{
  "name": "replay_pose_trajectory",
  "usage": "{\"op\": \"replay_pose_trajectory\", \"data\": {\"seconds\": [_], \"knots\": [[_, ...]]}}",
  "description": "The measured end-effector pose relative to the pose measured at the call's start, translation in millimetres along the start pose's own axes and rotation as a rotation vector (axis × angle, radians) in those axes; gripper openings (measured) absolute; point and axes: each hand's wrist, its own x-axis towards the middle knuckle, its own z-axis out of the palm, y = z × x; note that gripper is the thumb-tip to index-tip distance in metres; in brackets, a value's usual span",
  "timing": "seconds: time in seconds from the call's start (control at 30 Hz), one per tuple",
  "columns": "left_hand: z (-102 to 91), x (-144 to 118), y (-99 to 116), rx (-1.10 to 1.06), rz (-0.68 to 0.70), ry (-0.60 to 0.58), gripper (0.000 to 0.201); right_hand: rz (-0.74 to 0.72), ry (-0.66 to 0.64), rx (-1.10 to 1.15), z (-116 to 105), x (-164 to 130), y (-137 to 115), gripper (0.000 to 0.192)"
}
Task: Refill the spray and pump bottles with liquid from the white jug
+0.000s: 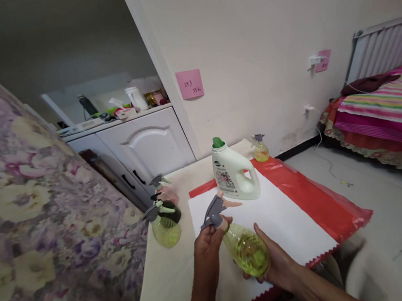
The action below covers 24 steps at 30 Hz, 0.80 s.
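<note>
Both of my hands hold one spray bottle [248, 252], tilted over a white sheet [285, 213]. Its see-through yellow-green body rests in my right hand [277, 263], whose fingers wrap round the lower part. My left hand [210, 242] grips the neck just under the grey and peach spray head. I cannot tell whether the head is turning. Behind the bottle a pale green jug [238, 175] with a handle stands upright on the sheet, something green in its mouth. To the left, a yellow-green spray bottle [166, 232], a dark bottle [171, 212] and a pink spray bottle [167, 193] stand close together.
A small spray bottle [260, 150] stands at the table's back corner. Red plastic [312, 195] lies under the sheet. A floral curtain [49, 227] hangs at the left, beside a white cabinet [149, 147]. At the right is a bed [392, 93].
</note>
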Motion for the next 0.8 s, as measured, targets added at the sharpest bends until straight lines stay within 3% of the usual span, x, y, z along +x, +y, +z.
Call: {"op": "replay_pose_trajectory", "data": {"seconds": [0.17, 0.3, 0.37, 0.53, 0.6, 0.67, 0.8], "knots": [[1.1, 4, -3, 0.004, 0.064, 0.112, 0.036, -0.209, -0.162, 0.027, 0, -9, -3, 0.046], [-0.5, 5, -4, 0.005, 0.069, 0.136, 0.035, -0.233, -0.205, -0.011, -8, -8, 2, 0.049], [-0.8, 3, -4, -0.006, 0.058, 0.117, 0.037, -0.189, -0.179, -0.029, -12, -5, 4, 0.051], [4.7, -5, 1, -0.075, -0.029, 0.029, 0.041, 0.118, -0.06, 0.028, -10, -2, 3, 0.075], [7.1, -7, 1, -0.082, -0.029, 0.029, 0.04, 0.14, -0.005, 0.06, -6, 0, 1, 0.074], [8.3, -7, 0, -0.076, -0.009, 0.072, 0.041, 0.075, 0.0, 0.03, -4, 3, 1, 0.072], [8.7, -2, 2, -0.03, 0.015, 0.182, 0.045, -0.189, -0.024, -0.072, -6, 15, 7, 0.068]]}}
